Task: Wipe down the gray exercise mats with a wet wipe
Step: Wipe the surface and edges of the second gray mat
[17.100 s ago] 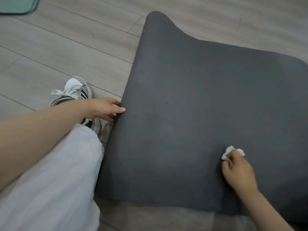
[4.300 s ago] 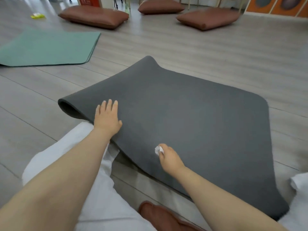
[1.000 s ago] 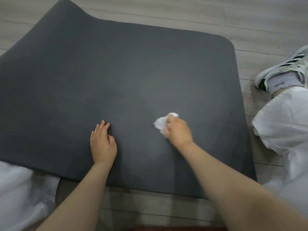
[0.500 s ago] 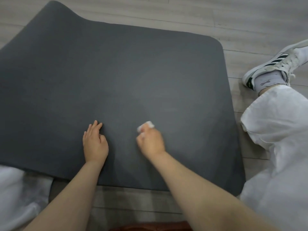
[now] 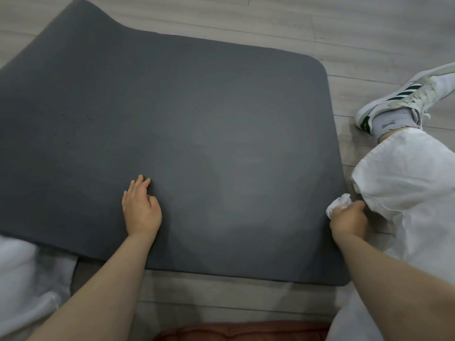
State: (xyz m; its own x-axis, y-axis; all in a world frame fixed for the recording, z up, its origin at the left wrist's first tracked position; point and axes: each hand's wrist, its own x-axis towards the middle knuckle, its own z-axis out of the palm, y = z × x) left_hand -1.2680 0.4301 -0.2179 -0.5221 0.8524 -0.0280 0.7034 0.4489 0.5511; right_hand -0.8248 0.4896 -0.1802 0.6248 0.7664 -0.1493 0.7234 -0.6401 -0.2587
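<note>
Trouser leg (image 5: 27, 274) in white at far left, tucked partly under the near-left edge of the gray exercise mat (image 5: 197, 114). Left hand (image 5: 141, 207) next, open, palm down, fingers flat on the mat near its front edge: best kept pressing there so the foam cannot creep or lift during each stroke. Faint, lighter arcs across the middle of the mat, probably damp wipe marks; worth overlapping the next pass with them. Right hand (image 5: 348, 220) further right, closed around a crumpled wet wipe (image 5: 338, 205), sitting at the mat's right edge just beside the other white trouser leg (image 5: 413, 193). Good practice from here: drag back leftward with even pressure, refold for a clean face, then cover the far-left, slightly raised stretch. White sneaker (image 5: 403, 99) on the wooden floor (image 5: 344, 20) beyond.
</note>
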